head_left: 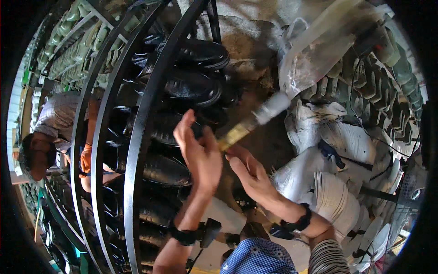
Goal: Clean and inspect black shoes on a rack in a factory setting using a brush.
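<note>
My left hand (201, 157) is raised beside a rack of black shoes, its fingers stretched and apart. To its right is my right hand (255, 178), fingers extended and slightly bent toward the left hand. Between and just above them slants a blurred yellow stick-like piece (238, 131). Its lower end is close to both hands' fingers; I cannot tell whether either touches it. A pale, smeared section (273, 108) continues from its upper end toward a clear plastic bag (305, 64). Glossy black shoes (194, 89) sit nearest my left hand, toes pointing right.
Black curved rack bars (137, 160) rise at the left. Stacked white shoe-shaped pieces (335, 192) lie at right, below rows of greenish shoe lasts (369, 82). Beyond the rack, another person (54, 118) bends with an orange-gloved hand (86, 157). Blue checked cloth (260, 255) lies below.
</note>
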`<state>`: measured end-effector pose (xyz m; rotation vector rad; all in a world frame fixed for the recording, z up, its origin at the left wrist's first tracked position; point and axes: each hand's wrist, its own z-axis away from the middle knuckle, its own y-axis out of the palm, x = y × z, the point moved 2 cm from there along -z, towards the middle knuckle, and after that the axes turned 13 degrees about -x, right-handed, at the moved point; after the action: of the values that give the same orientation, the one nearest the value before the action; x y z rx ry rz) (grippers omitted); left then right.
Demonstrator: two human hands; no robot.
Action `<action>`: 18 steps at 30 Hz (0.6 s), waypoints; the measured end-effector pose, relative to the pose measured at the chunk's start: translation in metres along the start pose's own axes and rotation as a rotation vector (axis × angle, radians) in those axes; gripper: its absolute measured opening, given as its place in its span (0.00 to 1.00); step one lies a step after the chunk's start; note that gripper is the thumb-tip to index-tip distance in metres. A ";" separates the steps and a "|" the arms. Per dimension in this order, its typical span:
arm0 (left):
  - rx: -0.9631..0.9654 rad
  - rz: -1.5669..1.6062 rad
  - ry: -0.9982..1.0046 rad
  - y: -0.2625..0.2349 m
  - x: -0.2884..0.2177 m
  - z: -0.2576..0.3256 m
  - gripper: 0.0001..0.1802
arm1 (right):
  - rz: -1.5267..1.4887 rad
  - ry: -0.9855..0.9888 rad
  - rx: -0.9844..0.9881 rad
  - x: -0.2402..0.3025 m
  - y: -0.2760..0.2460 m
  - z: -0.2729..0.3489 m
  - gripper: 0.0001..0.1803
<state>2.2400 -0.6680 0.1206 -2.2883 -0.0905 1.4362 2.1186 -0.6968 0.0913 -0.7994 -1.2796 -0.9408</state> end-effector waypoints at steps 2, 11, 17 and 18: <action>0.085 0.008 -0.050 0.002 -0.007 0.018 0.23 | -0.147 0.120 -0.047 0.013 0.018 -0.003 0.19; 0.210 0.034 0.116 -0.008 0.016 0.018 0.14 | 0.434 -0.255 -0.054 0.014 0.043 -0.088 0.15; 0.255 0.038 -0.146 -0.023 0.029 0.028 0.14 | 0.760 -0.716 -0.068 0.022 0.076 -0.128 0.17; 0.291 0.015 -0.192 -0.022 0.029 0.031 0.14 | 0.766 -0.713 -0.069 0.023 0.072 -0.132 0.17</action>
<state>2.2300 -0.6297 0.0934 -1.9202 0.0735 1.5609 2.2403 -0.7880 0.0977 -1.6177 -1.3506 -0.0603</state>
